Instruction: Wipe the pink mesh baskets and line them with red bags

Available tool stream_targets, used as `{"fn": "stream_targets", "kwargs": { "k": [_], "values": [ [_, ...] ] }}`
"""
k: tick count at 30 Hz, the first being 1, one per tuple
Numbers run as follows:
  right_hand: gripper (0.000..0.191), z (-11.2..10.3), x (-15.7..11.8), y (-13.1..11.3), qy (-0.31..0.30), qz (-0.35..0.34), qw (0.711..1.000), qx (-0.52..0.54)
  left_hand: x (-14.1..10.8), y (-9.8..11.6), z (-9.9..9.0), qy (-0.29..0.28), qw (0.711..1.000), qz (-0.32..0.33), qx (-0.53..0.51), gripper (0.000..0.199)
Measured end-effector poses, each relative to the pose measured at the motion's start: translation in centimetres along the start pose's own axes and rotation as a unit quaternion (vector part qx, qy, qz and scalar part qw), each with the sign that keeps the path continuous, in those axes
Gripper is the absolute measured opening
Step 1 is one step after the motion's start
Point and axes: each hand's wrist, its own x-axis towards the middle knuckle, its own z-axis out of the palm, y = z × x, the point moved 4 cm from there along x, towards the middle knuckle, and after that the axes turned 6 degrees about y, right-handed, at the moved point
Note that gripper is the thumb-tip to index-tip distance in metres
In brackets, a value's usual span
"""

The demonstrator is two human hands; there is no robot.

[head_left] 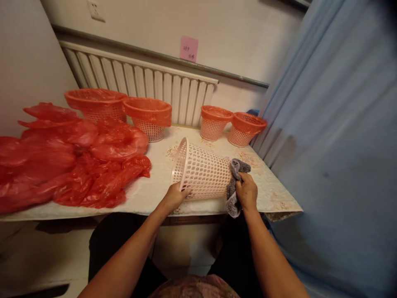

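A pale pink perforated plastic basket [206, 171] lies tilted on its side above the front of the table, its open mouth facing left. My left hand [174, 198] grips its rim at the lower left, thumb on the outer wall. At the basket's base on the right, my right hand [247, 191] is closed around a grey cloth [234, 190] with pale edging. The cloth is bunched against the bottom of the basket, and part of it hangs over the table's front edge.
A heap of red plastic bags [93, 165] covers the table's left side. Several baskets lined with red bags, one of them here [151, 118], stand along the back below a radiator [155, 80]. A blue curtain [335, 145] hangs on the right beside the table [269, 186].
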Motion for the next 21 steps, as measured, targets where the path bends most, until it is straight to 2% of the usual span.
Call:
{"fn": "stream_targets", "kwargs": {
  "k": [3, 7, 13, 18, 21],
  "values": [
    [0.04, -0.2, 0.0, 1.3, 0.006, 0.032, 0.999, -0.005, 0.2, -0.2, 0.0, 0.003, 1.0, -0.002, -0.004, 0.036],
    [0.04, 0.1, 0.6, -1.0, 0.024, 0.025, 0.999, 0.002, 0.4, -0.2, 0.1, -0.003, 1.0, -0.005, -0.018, 0.036],
    [0.04, 1.0, 1.5, -8.7, 0.006, -0.049, 0.994, 0.1, 0.9, -0.1, 0.1, -0.003, 1.0, -0.018, -0.014, 0.034],
    [0.042, 1.8, 0.1, -15.9, -0.048, -0.14, 0.973, 0.175, 1.3, 0.9, 0.0, 0.0, 1.0, 0.007, -0.014, 0.034],
    [0.045, 2.1, -0.8, -18.1, -0.056, -0.17, 0.967, 0.18, 1.3, 1.4, -0.2, 0.004, 1.0, 0.024, -0.007, 0.032]
  ]
}}
